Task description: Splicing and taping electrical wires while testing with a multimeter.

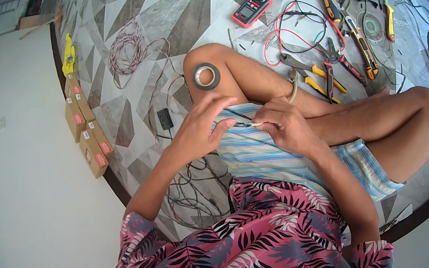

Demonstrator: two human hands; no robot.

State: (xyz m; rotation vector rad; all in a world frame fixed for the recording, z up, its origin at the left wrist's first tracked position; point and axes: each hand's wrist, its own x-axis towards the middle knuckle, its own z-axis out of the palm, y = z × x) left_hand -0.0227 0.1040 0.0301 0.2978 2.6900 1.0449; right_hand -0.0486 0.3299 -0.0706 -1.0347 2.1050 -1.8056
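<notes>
My right hand (286,125) pinches a cable joint (254,123) with pale and black sections, over the striped shorts on my lap. My left hand (205,124) is just left of it, index finger raised and thumb beside the black wire (242,116); what its curled fingers grip is partly hidden. A roll of black tape (205,76) rests on my left knee, just above my left hand. The pale cable runs up from my right hand over my shin toward yellow-handled pliers (315,85).
On the patterned floor (176,21) lie a red-black meter (251,11), red-handled cutters (349,65), an orange utility knife (363,45), a screwdriver (330,6), coiled pink wire (129,50), a black box (164,119) and tangled cables (191,195). Cardboard boxes (90,153) line the left wall.
</notes>
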